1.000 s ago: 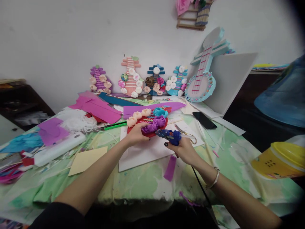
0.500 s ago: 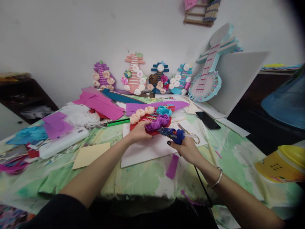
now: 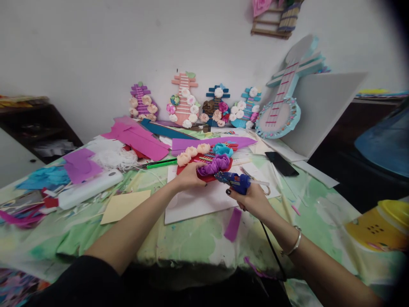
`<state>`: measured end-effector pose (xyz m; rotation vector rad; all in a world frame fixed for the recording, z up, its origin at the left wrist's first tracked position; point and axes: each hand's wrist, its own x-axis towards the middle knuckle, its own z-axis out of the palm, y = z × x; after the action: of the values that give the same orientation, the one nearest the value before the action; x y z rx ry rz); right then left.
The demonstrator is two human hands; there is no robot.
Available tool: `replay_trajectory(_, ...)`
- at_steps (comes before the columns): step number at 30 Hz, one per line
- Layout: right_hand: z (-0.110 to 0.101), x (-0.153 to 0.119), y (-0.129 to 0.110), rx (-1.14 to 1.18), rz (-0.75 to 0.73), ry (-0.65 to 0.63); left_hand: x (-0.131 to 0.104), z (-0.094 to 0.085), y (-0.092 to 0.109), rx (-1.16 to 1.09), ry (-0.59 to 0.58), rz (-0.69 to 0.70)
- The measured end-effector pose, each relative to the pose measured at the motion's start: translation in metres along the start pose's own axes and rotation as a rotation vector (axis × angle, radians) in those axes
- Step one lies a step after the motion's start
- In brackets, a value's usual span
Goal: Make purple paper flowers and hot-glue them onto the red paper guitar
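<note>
My left hand (image 3: 189, 177) grips the near left edge of a red guitar-shaped craft (image 3: 191, 163), its fingers beside a purple paper flower (image 3: 214, 165). Peach flowers (image 3: 191, 152) line the craft's far left side, and a turquoise flower (image 3: 223, 149) sits at its far right. In my right hand (image 3: 251, 197), fingers wrapped round the handle, is a blue glue gun (image 3: 235, 181); its nozzle points left, close to the purple flower. Whether the nozzle touches the petals I cannot tell. A white board (image 3: 191, 209) lies under the craft.
Scissors (image 3: 266, 187) lie behind the glue gun, near a black phone (image 3: 282, 163). Pink paper (image 3: 140, 138) and white shreds (image 3: 116, 158) lie left. Several decorated guitar shapes (image 3: 184, 102) lean against the wall. A yellow container (image 3: 378, 226) stands right.
The whole view has shifted slightly, so things appear a little further right. Both hands keep their holds, and the glue gun stays beside the purple flower.
</note>
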<state>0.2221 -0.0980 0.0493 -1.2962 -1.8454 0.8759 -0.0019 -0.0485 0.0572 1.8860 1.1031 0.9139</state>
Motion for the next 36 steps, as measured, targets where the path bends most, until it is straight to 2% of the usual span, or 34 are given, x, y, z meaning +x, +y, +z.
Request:
replay_trajectory(7, 0.0023, 0.0001, -0.0031, -0.011, 0.11, 0.012, 0.0012, -0.0015, -0.0023, -0.004, -0.006, 0.029)
replay_trajectory(12, 0.005, 0.0004, 0.0022, 0.004, 0.096, 0.023, 0.0018, -0.0025, -0.0039, 0.005, -0.016, 0.063)
replay_trajectory(23, 0.0045, 0.0016, 0.0016, 0.002, -0.008, 0.028, 0.0018, -0.0019, -0.0015, 0.043, -0.03, 0.022)
replay_trajectory(32, 0.0037, 0.0001, 0.0003, 0.004, -0.011, 0.028, 0.0035, -0.0031, -0.0017, 0.062, -0.027, 0.029)
replay_trajectory(36, 0.002, 0.0006, 0.0006, -0.001, 0.039, 0.029, 0.0035, -0.0042, -0.0008, 0.022, -0.025, 0.007)
